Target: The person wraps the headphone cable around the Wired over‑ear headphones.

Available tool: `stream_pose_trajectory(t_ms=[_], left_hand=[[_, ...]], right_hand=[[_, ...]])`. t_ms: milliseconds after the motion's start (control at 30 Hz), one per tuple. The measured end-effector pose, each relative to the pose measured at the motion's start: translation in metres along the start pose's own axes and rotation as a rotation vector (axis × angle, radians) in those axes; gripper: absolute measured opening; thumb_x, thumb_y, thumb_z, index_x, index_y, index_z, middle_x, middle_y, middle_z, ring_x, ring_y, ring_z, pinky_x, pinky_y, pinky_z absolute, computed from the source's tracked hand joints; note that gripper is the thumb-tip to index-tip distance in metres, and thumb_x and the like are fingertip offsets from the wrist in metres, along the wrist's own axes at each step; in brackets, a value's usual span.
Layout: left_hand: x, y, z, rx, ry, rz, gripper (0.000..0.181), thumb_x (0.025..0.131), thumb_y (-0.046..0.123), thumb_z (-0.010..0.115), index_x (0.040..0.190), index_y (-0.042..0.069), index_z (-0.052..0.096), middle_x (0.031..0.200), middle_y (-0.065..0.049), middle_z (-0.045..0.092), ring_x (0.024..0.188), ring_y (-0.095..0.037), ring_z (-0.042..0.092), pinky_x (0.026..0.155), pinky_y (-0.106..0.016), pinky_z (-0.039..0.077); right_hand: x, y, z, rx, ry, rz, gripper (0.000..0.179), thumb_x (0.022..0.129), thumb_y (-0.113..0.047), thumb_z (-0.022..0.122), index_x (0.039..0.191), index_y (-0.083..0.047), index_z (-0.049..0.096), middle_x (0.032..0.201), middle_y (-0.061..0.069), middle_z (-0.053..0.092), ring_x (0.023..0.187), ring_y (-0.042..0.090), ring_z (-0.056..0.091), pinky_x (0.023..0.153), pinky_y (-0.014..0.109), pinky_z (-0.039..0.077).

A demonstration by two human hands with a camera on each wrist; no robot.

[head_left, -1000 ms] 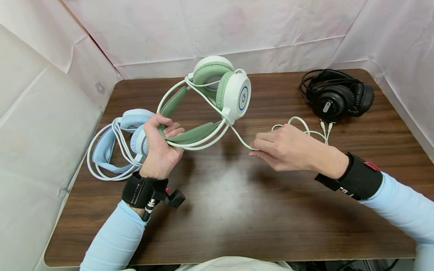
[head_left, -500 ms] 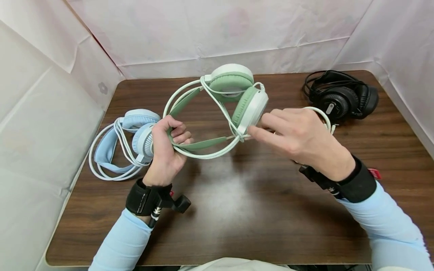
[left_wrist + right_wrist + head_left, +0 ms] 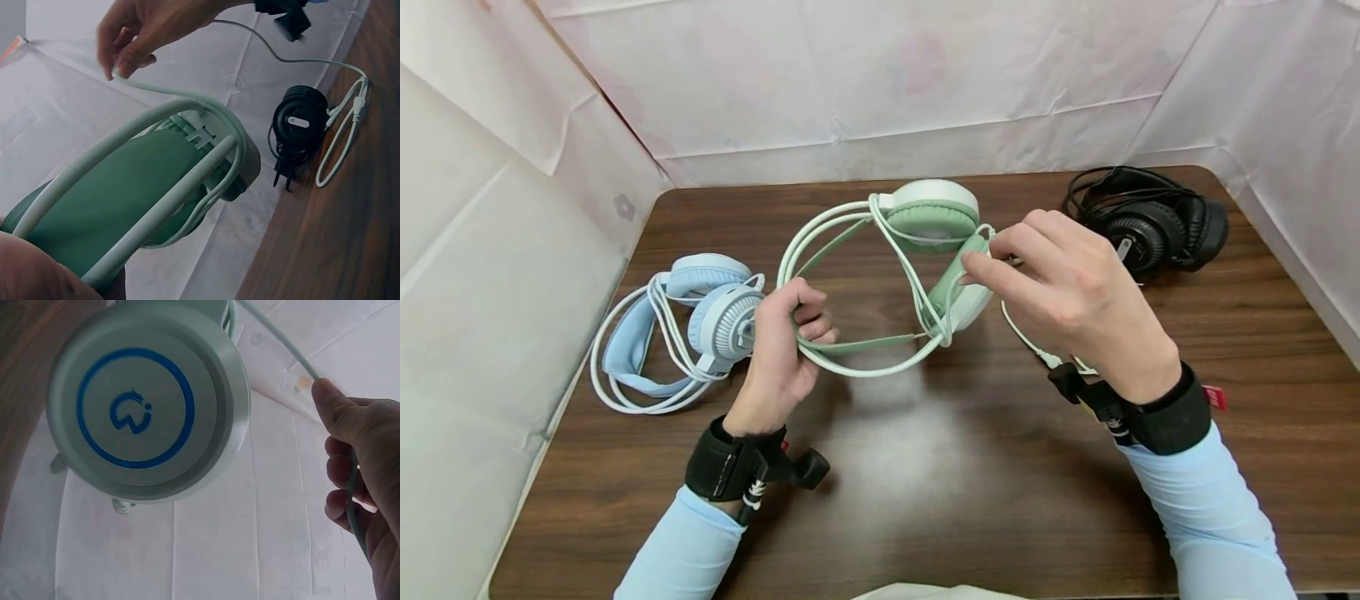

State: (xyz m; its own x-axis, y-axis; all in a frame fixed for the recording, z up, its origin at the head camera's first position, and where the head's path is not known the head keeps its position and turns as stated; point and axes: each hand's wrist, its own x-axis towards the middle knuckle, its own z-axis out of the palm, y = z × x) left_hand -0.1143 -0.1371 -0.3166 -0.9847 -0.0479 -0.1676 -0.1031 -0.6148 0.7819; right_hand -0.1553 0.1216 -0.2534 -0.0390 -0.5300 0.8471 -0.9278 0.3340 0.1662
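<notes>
My left hand point(image 3: 786, 342) grips the headband of green-and-white headphones point(image 3: 934, 218), holding them up over the table. White cable is looped around the headband near one ear cup. My right hand point(image 3: 1067, 292) pinches that cable point(image 3: 169, 90) between thumb and fingertips, beside the right-hand ear cup in the head view. From there the cable runs through the curled fingers, plain in the right wrist view, where the ear cup point(image 3: 134, 412) shows a blue ring and logo. The cable's plug end point(image 3: 358, 107) hangs loose below the right hand.
Light blue headphones point(image 3: 628, 337) with white cable wound round them lie at the left of the brown table point(image 3: 880, 517), close by my left hand. Black headphones point(image 3: 1150, 229) with a bundled cable lie at the back right. White cloth walls point(image 3: 917, 92) stand around the table.
The green headphones have shifted right and tilted. My right hand has moved up and brought the cable around the headband by the ear cup; the left hand keeps its grip.
</notes>
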Motion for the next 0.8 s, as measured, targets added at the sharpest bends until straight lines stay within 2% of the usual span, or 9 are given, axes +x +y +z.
stream_pose_trajectory(t_ms=[67, 200, 300, 433, 533, 667, 800], left_hand=[[-0.001, -0.003, 0.001, 0.035, -0.009, 0.007, 0.034, 0.08, -0.003, 0.041, 0.062, 0.018, 0.022, 0.059, 0.004, 0.015, 0.04, -0.003, 0.026, 0.043, -0.016, 0.022], [-0.002, -0.008, 0.001, 0.081, -0.048, 0.008, 0.035, 0.078, -0.005, 0.043, 0.061, 0.018, 0.022, 0.06, 0.003, 0.014, 0.041, -0.004, 0.025, 0.044, -0.018, 0.02], [-0.004, -0.011, 0.0, 0.101, -0.065, 0.009, 0.036, 0.077, -0.005, 0.042, 0.061, 0.018, 0.02, 0.06, 0.003, 0.013, 0.041, -0.004, 0.024, 0.045, -0.02, 0.018], [-0.006, -0.014, 0.0, 0.109, -0.057, 0.023, 0.035, 0.077, -0.005, 0.043, 0.061, 0.017, 0.022, 0.06, 0.003, 0.014, 0.041, -0.004, 0.024, 0.046, -0.02, 0.018], [-0.007, -0.016, -0.001, 0.118, -0.048, 0.023, 0.034, 0.076, -0.006, 0.045, 0.061, 0.016, 0.024, 0.06, 0.003, 0.015, 0.042, -0.004, 0.024, 0.045, -0.021, 0.018], [-0.007, -0.017, 0.0, 0.117, -0.07, -0.006, 0.033, 0.076, -0.006, 0.045, 0.061, 0.015, 0.025, 0.059, 0.003, 0.016, 0.042, -0.005, 0.024, 0.046, -0.021, 0.018], [-0.006, -0.013, 0.0, 0.095, -0.095, -0.019, 0.035, 0.076, -0.005, 0.043, 0.058, 0.016, 0.023, 0.058, 0.003, 0.016, 0.041, -0.004, 0.023, 0.045, -0.02, 0.018]], right_hand=[[-0.001, 0.001, 0.001, -0.001, 0.004, 0.006, 0.021, 0.085, 0.012, 0.05, 0.091, 0.0, 0.066, 0.077, 0.013, 0.055, 0.059, 0.027, 0.042, 0.052, 0.033, 0.031], [-0.003, 0.003, 0.004, -0.009, 0.023, 0.017, 0.007, 0.088, 0.002, 0.062, 0.092, -0.001, 0.067, 0.077, 0.012, 0.056, 0.059, 0.026, 0.044, 0.05, 0.033, 0.033], [-0.005, 0.007, 0.003, -0.008, 0.026, 0.042, 0.008, 0.088, -0.006, 0.066, 0.094, -0.001, 0.068, 0.077, 0.013, 0.055, 0.06, 0.026, 0.047, 0.049, 0.034, 0.035], [-0.009, 0.013, 0.001, 0.026, 0.03, 0.081, 0.017, 0.089, 0.006, 0.056, 0.096, -0.003, 0.069, 0.08, 0.015, 0.055, 0.066, 0.029, 0.051, 0.053, 0.036, 0.038], [-0.01, 0.016, 0.001, 0.043, 0.058, 0.097, 0.025, 0.085, 0.012, 0.052, 0.094, -0.004, 0.07, 0.084, 0.017, 0.054, 0.073, 0.034, 0.05, 0.06, 0.04, 0.039], [-0.012, 0.019, 0.008, -0.051, 0.125, 0.114, 0.019, 0.085, 0.008, 0.055, 0.089, -0.005, 0.069, 0.083, 0.018, 0.05, 0.075, 0.038, 0.046, 0.065, 0.048, 0.039], [-0.016, 0.022, 0.012, -0.188, 0.148, 0.22, 0.007, 0.091, -0.005, 0.059, 0.089, -0.006, 0.066, 0.085, 0.017, 0.049, 0.063, 0.034, 0.044, 0.053, 0.046, 0.036]])
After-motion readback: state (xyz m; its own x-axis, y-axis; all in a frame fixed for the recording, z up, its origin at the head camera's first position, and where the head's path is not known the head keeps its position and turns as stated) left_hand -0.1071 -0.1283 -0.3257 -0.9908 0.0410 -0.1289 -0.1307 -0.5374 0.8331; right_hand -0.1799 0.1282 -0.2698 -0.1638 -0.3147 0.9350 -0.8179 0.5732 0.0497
